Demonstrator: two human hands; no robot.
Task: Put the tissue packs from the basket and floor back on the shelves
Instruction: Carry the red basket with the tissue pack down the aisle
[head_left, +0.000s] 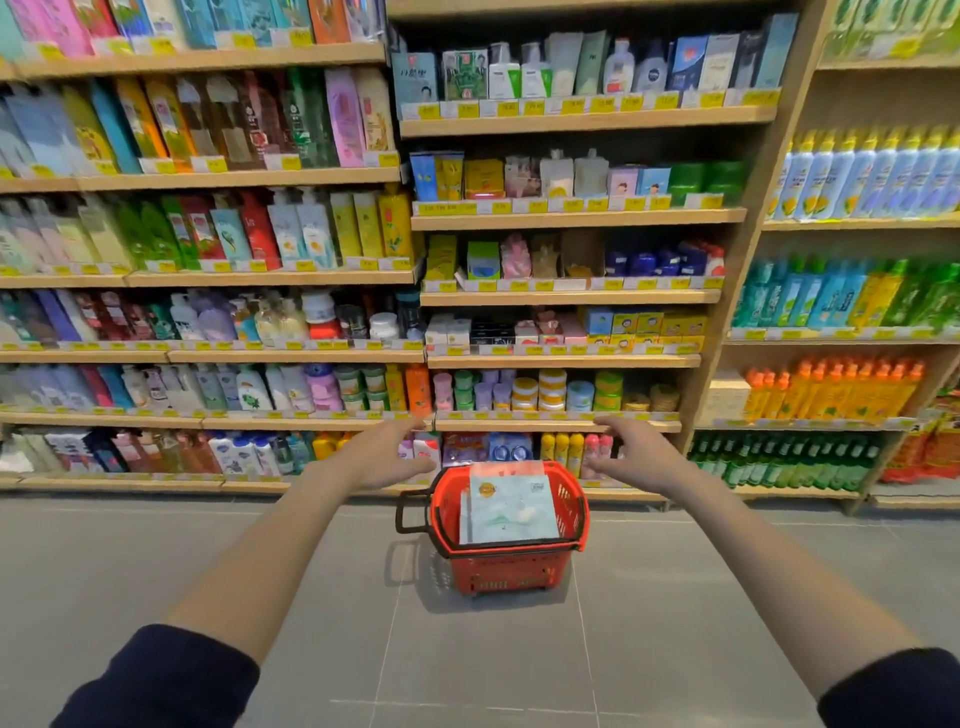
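Observation:
A red shopping basket stands on the grey floor in front of the shelves, its black handle sticking out to the left. Flat pale-blue tissue packs lie stacked inside it, with a pinkish pack behind them. My left hand reaches forward above and left of the basket, fingers spread and empty. To the basket's upper right is my right hand, likewise spread and empty. Both hover apart from the basket, level with the lowest shelf.
Wooden shelves packed with bottles, tubes and jars fill the wall ahead; a second shelving unit with bottles angles in at the right. Grey tiled floor stretches around the basket. No packs show on the visible floor.

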